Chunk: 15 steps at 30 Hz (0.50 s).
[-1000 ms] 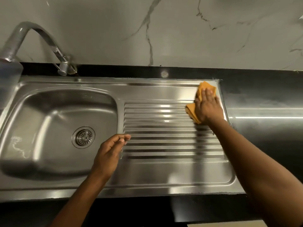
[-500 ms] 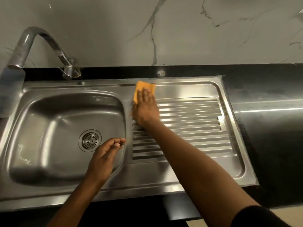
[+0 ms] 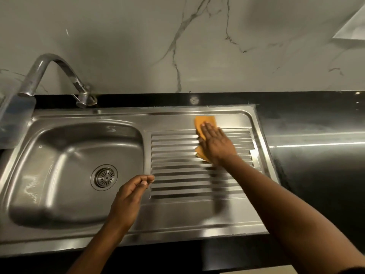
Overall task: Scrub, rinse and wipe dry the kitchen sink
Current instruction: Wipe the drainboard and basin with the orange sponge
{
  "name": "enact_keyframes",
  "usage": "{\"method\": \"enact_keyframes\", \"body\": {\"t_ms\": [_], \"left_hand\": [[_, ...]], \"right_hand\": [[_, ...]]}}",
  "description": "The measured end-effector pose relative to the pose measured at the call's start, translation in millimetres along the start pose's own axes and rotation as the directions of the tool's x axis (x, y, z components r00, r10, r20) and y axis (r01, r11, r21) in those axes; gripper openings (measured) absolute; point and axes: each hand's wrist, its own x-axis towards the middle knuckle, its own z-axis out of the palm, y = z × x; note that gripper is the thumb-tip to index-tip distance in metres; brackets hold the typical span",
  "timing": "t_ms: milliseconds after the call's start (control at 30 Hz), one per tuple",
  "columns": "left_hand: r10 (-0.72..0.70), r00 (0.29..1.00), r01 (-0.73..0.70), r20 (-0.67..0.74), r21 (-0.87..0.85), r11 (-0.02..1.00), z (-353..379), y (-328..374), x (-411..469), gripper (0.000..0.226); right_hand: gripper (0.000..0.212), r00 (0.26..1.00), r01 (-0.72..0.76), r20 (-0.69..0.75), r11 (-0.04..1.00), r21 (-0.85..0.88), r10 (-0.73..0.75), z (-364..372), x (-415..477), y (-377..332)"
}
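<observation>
A stainless steel sink [image 3: 177, 224] fills the counter, with its basin [image 3: 65, 155] and round drain [image 3: 104, 177] on the left and a ribbed drainboard [image 3: 177, 169] on the right. My right hand [image 3: 216, 145] lies flat on an orange cloth [image 3: 205, 122], pressing it against the upper part of the drainboard; most of the cloth is hidden under the palm. My left hand [image 3: 130, 196] hovers over the strip between basin and drainboard, fingers loosely curled, holding nothing.
A curved chrome tap [image 3: 49, 76] rises behind the basin at the back left. Black countertop [image 3: 316, 165] stretches to the right of the sink. A marble-look wall [image 3: 177, 46] stands behind. A translucent object [image 3: 13, 119] sits at the far left edge.
My right hand slid the orange cloth from the drainboard's left edge back toward the right along its top. My left hand stayed where it was.
</observation>
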Motion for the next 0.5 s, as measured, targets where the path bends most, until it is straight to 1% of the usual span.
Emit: {"method": "enact_keyframes", "body": {"t_ms": [100, 167, 200, 267, 333, 367, 433, 500], "left_hand": [[0.000, 1.000, 0.000, 0.017, 0.007, 1.000, 8.4, 0.0, 1.9, 0.035], [0.005, 1.000, -0.005, 0.018, 0.000, 1.000, 12.6, 1.5, 4.4, 0.036], [0.008, 1.000, -0.008, 0.023, -0.002, 1.000, 15.0, 2.5, 5.8, 0.037], [0.016, 0.999, -0.016, 0.039, -0.004, 1.000, 19.6, 5.4, 8.6, 0.037], [0.023, 0.999, -0.023, 0.049, -0.002, 1.000, 22.9, 8.9, 10.7, 0.037], [0.028, 0.998, -0.028, 0.049, -0.004, 1.000, 23.8, 9.8, 12.1, 0.036], [0.037, 0.998, -0.037, 0.045, -0.001, 0.999, 24.1, 10.5, 14.7, 0.035], [0.042, 0.998, -0.042, 0.038, 0.003, 0.999, 23.9, 10.6, 16.3, 0.034]], "right_hand": [[0.075, 0.980, -0.197, 0.016, 0.980, -0.010, 0.197, -8.0, -19.9, 73.4], [0.077, 0.964, -0.263, 0.036, 0.964, -0.037, 0.265, -13.5, -30.3, 105.1], [0.075, 0.959, -0.278, 0.043, 0.960, -0.032, 0.280, -16.0, -32.4, 109.3], [0.073, 0.944, -0.330, 0.031, 0.943, 0.043, 0.329, -15.0, -28.2, 93.9], [0.071, 0.901, -0.427, -0.004, 0.890, 0.159, 0.433, -10.8, -20.0, 60.7], [0.071, 0.888, -0.447, -0.022, 0.872, 0.201, 0.460, -7.1, -16.1, 43.6], [0.071, 0.895, -0.425, -0.031, 0.872, 0.243, 0.445, 1.1, -10.2, 5.3], [0.071, 0.930, -0.350, -0.022, 0.901, 0.258, 0.367, 8.1, -4.7, -36.7]]}}
